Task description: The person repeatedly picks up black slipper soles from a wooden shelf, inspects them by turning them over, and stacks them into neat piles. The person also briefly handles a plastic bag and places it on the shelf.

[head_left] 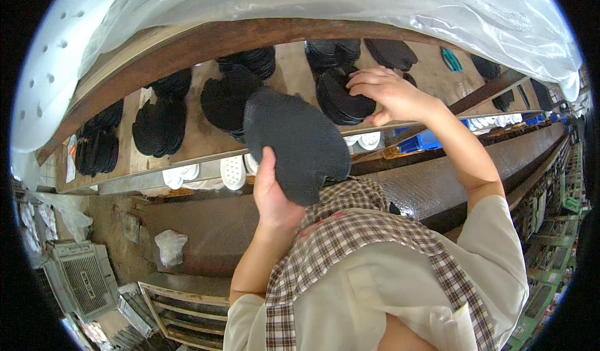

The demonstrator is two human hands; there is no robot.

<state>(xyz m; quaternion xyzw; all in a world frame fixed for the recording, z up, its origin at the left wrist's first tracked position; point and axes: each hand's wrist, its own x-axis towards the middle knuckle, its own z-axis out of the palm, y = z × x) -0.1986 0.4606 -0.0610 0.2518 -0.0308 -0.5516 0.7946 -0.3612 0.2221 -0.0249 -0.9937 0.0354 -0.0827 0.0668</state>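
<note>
My left hand (273,196) holds a dark grey, textured, sole-shaped sheet (299,143) upright in front of the wooden shelf (206,137). My right hand (389,92) reaches up to the shelf, its fingers closed on the top edge of a stack of black sole-shaped pieces (342,98). Further stacks of the same black pieces lie along the shelf, for example left of centre (160,127) and at the far left (97,148). My cream sleeves and checked apron (350,238) fill the lower middle.
White perforated soles (232,171) sit on a ledge under the shelf. Clear plastic sheeting (350,1) hangs above. A dark textured belt (431,182) runs off to the right past blue bins (425,141). A grey vented unit (78,279) and metal racks (187,310) stand lower left.
</note>
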